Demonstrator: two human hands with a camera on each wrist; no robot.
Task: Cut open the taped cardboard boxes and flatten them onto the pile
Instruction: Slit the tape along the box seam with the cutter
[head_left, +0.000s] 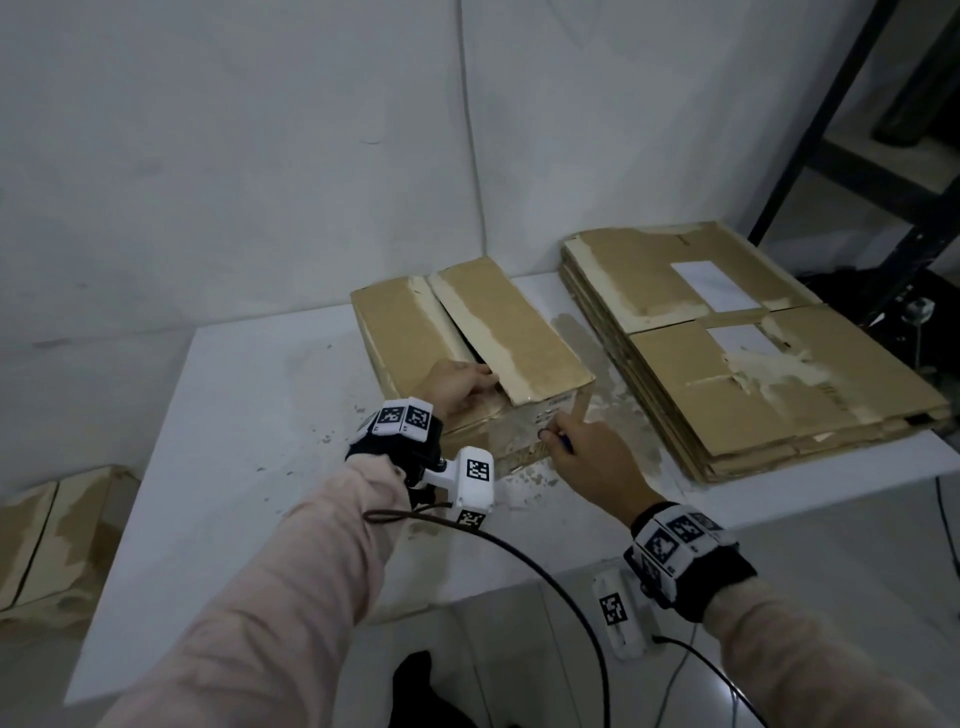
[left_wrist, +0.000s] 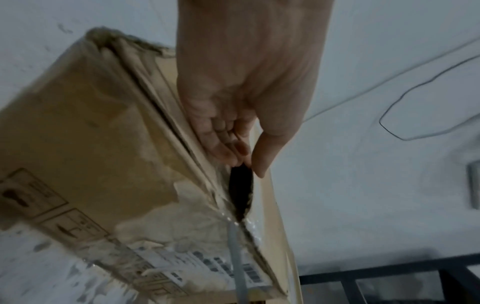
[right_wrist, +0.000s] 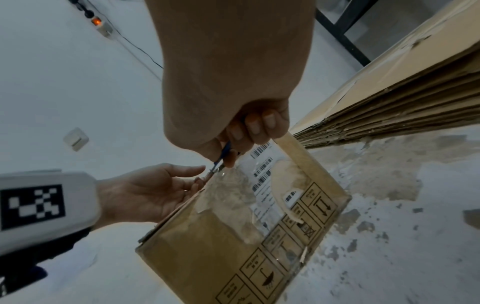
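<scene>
A brown cardboard box (head_left: 467, 332) stands on the white table (head_left: 234, 467), its top seam split and the right flap lifted a little. My left hand (head_left: 457, 387) is at the near end of that seam. Its fingers (left_wrist: 223, 142) reach into the dark gap and the thumb lies outside, pinching the flap edge. My right hand (head_left: 582, 452) grips a blue-handled cutter (right_wrist: 221, 156) against the box's near face by the barcode label (right_wrist: 262, 170). The cutter's grey blade (left_wrist: 237, 257) meets the clear tape just below the gap. A pile of flattened cardboard (head_left: 727, 353) lies to the right.
Another brown box (head_left: 52, 540) sits on the floor at the left. A black metal shelf frame (head_left: 857, 156) stands behind the pile. A dark cable (head_left: 545, 571) loops under my arms. Paper scraps speckle the table around the box.
</scene>
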